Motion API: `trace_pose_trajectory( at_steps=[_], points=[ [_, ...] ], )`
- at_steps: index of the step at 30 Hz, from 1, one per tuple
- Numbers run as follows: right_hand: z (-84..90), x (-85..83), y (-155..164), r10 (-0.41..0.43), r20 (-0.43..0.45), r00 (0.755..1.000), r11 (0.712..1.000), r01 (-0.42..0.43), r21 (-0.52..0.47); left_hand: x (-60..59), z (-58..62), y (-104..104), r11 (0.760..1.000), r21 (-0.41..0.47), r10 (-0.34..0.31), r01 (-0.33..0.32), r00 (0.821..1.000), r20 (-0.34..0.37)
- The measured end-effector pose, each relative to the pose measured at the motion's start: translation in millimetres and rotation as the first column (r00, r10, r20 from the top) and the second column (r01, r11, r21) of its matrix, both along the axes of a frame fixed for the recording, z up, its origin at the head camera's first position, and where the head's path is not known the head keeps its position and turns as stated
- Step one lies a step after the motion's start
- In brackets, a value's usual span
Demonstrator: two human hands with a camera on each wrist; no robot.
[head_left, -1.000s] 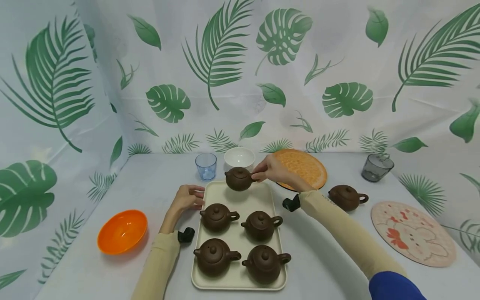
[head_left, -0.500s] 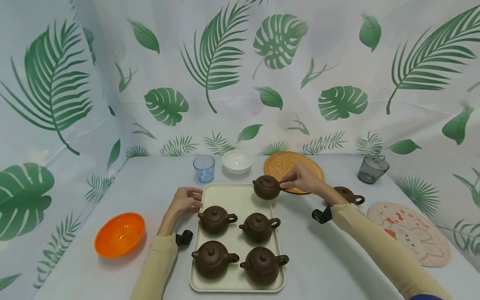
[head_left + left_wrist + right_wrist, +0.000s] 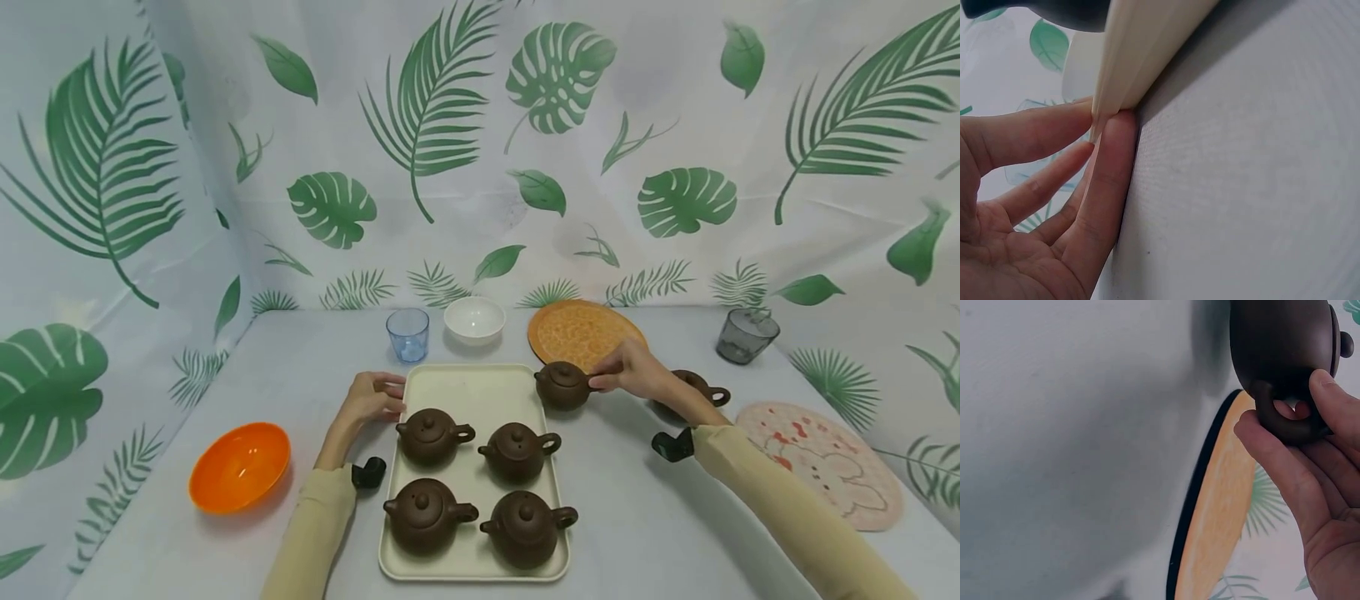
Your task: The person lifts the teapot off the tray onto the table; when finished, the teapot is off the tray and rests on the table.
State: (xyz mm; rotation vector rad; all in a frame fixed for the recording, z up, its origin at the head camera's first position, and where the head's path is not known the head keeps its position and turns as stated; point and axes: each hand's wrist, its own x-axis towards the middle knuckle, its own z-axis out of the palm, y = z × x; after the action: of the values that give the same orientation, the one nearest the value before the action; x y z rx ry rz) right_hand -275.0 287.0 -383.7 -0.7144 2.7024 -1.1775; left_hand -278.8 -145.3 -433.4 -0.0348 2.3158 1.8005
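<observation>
Far off from me lay the cream tray (image 3: 471, 387), an orange mat (image 3: 573, 329) beyond its far right corner. I had my left hand (image 3: 369, 398) pinching the tray's left side; my right hand (image 3: 633, 371) gripped a brown teapot (image 3: 562, 386) near that corner by its handle (image 3: 1264, 406).

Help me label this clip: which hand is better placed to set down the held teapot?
Probably the right hand: it grips the held teapot by its handle, while the left hand touches the tray at its left edge.
</observation>
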Motion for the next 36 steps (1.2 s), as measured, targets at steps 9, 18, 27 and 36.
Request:
trace_pose_trajectory(
  at_steps=[9, 18, 27, 36],
  points=[
    [-5.6, 0.1, 12.6, -0.008, -0.027, 1.0, 0.998, 0.009, 0.058, -0.3, 2.6, 0.1, 1.0, -0.012, 0.0, 0.0, 1.0, 0.003],
    [-9.2, 1.7, 19.6, -0.04, -0.007, 0.999, 0.998, 0.04, 0.058, 1.2, 3.7, 1.0, 1.0, -0.002, -0.006, 0.006, 1.0, -0.009],
    [-7.4, 2.0, 20.6, -0.056, 0.016, 0.998, 0.995, 0.055, 0.081, -0.6, 2.2, 1.5, 1.0, -0.011, 0.002, -0.002, 1.0, -0.002],
    [-5.5, 1.7, 17.1, -0.094, 0.004, 0.996, 0.989, 0.093, 0.117, -0.3, 1.1, -0.1, 1.0, -0.002, -0.002, 0.002, 1.0, -0.004]
  ],
)
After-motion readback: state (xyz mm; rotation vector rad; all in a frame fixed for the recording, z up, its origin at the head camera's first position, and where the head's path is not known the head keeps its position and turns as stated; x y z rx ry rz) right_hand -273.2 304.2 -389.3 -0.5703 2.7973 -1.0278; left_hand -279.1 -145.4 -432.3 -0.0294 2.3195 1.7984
